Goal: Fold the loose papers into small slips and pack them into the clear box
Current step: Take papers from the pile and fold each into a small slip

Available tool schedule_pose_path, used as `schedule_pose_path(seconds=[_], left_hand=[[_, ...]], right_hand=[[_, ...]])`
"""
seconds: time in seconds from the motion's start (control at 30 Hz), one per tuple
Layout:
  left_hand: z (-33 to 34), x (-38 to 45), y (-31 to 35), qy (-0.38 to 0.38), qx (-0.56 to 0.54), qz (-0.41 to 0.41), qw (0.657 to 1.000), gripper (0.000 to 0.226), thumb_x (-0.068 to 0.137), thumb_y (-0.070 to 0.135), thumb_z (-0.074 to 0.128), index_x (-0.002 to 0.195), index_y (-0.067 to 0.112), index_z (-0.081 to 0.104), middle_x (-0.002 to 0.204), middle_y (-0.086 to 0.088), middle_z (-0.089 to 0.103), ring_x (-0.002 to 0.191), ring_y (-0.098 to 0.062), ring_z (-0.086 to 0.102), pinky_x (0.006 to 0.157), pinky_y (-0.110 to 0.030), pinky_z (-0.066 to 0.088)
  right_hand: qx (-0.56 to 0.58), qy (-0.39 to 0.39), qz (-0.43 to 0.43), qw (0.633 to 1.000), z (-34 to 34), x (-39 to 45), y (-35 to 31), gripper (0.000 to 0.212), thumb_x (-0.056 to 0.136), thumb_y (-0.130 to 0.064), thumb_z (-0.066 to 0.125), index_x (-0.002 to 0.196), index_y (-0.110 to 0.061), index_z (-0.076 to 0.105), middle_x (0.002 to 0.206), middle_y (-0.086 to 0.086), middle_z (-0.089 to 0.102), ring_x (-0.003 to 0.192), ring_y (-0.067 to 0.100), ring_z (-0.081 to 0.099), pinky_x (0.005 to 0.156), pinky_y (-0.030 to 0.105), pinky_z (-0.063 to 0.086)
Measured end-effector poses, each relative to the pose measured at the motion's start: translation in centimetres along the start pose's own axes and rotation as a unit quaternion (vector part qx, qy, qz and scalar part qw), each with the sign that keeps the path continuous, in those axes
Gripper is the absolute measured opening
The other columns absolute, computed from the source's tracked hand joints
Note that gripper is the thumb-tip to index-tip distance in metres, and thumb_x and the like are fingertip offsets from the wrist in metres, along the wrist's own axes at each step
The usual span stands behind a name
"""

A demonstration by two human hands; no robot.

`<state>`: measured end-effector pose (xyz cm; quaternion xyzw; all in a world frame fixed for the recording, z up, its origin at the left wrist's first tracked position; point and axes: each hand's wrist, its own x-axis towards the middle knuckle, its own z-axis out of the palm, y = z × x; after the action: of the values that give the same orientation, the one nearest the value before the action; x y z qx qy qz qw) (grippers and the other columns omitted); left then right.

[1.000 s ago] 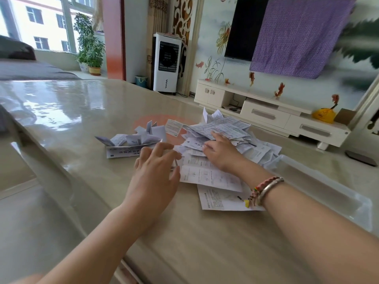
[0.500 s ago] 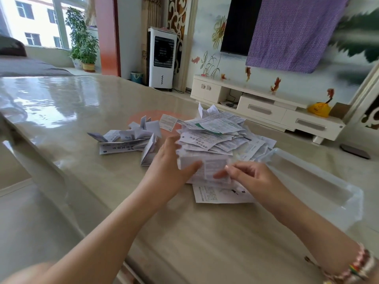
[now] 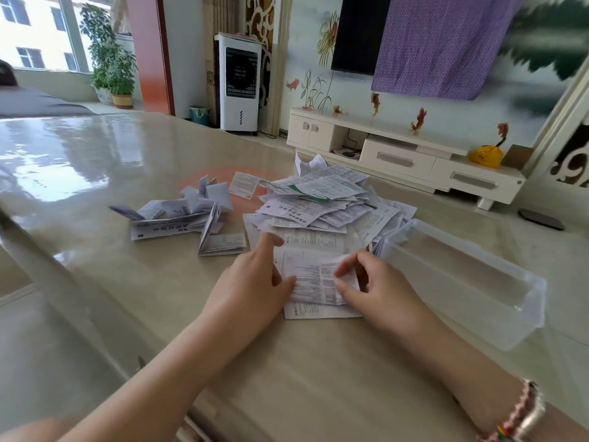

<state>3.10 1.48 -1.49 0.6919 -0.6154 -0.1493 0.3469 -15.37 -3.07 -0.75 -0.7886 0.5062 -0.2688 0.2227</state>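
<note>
Papers first by task, but by size the glossy beige stone-look table carries everything, smooth and reflective. Clear box next: thin translucent plastic, rectangular, open-topped, sitting just right of the paper pile, long axis running from the pile's right edge toward the near right. Loose paper pile sits mid-table, thin white printed sheets, flat and overlapping, creased. Folded slips lie well left of the pile (small, bent, some standing tented). One printed sheet lies at the pile's near edge, on another flat sheet, long axis roughly away from the person, its right part curling up. Left hand pinches the sheet's left edge, index finger stretched forward. Right hand pinches the right edge, fingers curled. Beaded bracelets on the right wrist.
</note>
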Motion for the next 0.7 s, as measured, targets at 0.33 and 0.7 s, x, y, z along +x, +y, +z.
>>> schedule_pose_path(seconds=[0.33,0.7], left_hand=[[0.7,-0.3,0.1,0.007,0.144,0.142,0.979,0.025,0.093,0.028,0.054,0.116,0.038,0.058,0.115,0.015,0.044,0.11,-0.011,0.038,0.094,-0.023,0.028],[0.1,0.0,-0.5,-0.024,0.184,0.202,0.962,0.054,0.077,0.075,0.044,0.115,0.043,0.064,0.104,0.017,0.055,0.107,-0.009,0.045,0.094,-0.026,0.029]], right_hand=[[-0.226,0.01,-0.054,0.973,0.0,-0.5,0.1,0.034,0.09,-0.043,0.057,0.117,-0.027,0.045,0.121,-0.007,0.034,0.116,0.013,0.032,0.096,0.027,0.033],[-0.154,-0.066,-0.207,0.964,-1.6,-1.1,0.6,0.032,0.09,-0.04,0.063,0.12,-0.028,0.061,0.112,-0.014,0.063,0.105,0.001,0.054,0.093,0.024,0.044]])
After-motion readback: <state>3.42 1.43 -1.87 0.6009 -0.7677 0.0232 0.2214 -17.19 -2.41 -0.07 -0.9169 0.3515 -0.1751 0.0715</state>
